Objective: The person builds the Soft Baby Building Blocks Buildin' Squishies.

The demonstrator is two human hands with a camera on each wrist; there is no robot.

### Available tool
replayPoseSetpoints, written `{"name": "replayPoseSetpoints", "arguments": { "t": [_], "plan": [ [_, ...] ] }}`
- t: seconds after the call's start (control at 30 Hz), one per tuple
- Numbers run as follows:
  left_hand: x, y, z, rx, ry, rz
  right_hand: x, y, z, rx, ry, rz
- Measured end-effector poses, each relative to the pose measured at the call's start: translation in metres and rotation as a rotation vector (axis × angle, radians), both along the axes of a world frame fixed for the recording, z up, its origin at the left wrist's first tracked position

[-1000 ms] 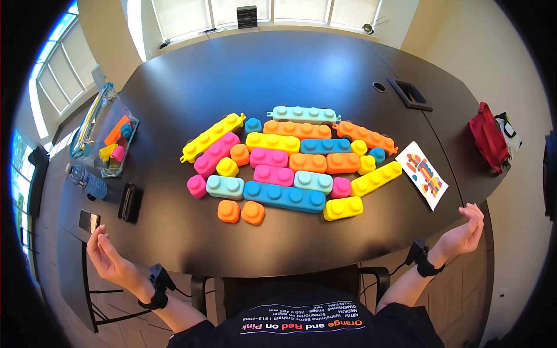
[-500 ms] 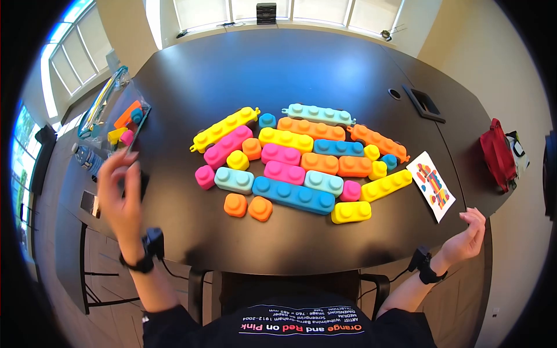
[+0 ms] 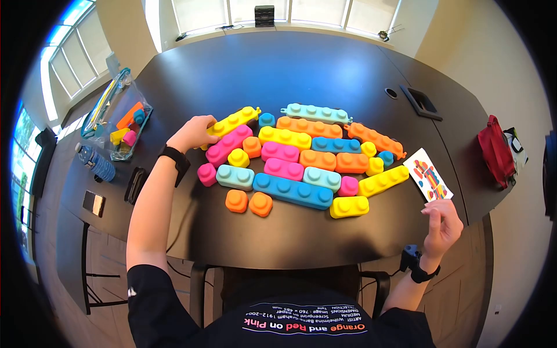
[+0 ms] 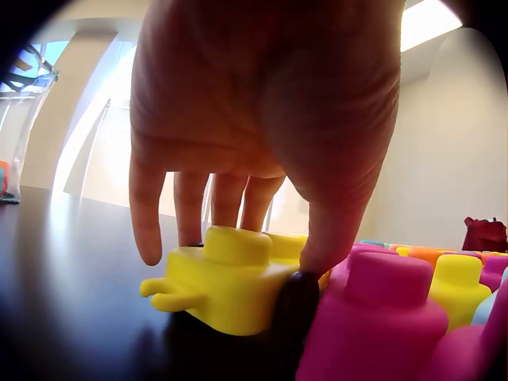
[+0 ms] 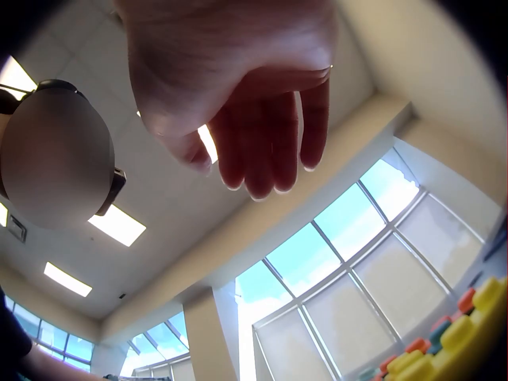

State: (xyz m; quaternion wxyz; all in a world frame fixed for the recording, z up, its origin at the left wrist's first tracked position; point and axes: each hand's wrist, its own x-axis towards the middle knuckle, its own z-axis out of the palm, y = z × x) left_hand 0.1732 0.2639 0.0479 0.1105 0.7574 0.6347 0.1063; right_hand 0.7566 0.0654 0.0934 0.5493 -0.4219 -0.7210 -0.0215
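On the dark table [image 3: 232,64], yellow wheeled block [image 3: 234,120]: sitting at the left edge of the block spread [image 3: 283,169], beside a long pink block [image 3: 230,145].
Left hand [image 3: 194,133]: grips its near end, thumb one side, fingers the other!
Right hand [image 3: 444,225]: fingers loosely bent, hovering near the picture card [image 3: 426,169].
Far left: water bottle [image 3: 100,166].

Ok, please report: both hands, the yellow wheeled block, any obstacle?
Left hand around yellow wheeled block. Right hand empty, near printed sheet. Long pink block close alongside, may crowd it.
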Motion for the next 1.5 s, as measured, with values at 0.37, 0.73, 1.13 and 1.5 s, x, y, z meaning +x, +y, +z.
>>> {"name": "replayPoseSetpoints", "arguments": {
  "t": [0.37,0.73,1.13,1.5],
  "plan": [
    [0.036,-0.056,0.041,0.364,0.079,0.107,-0.022,0.007,-0.004,-0.223,-0.101,0.065],
    [0.176,-0.203,0.025,0.098,-0.017,-0.495,-0.075,0.008,-0.011,-0.564,-0.332,0.323],
    [0.196,-0.206,-0.010,0.070,0.044,-0.475,-0.084,0.010,-0.043,-0.518,-0.615,0.312],
    [0.199,-0.206,-0.011,0.221,-0.034,-0.241,-0.091,0.023,-0.041,-0.422,-0.718,0.216]
  ]
}}
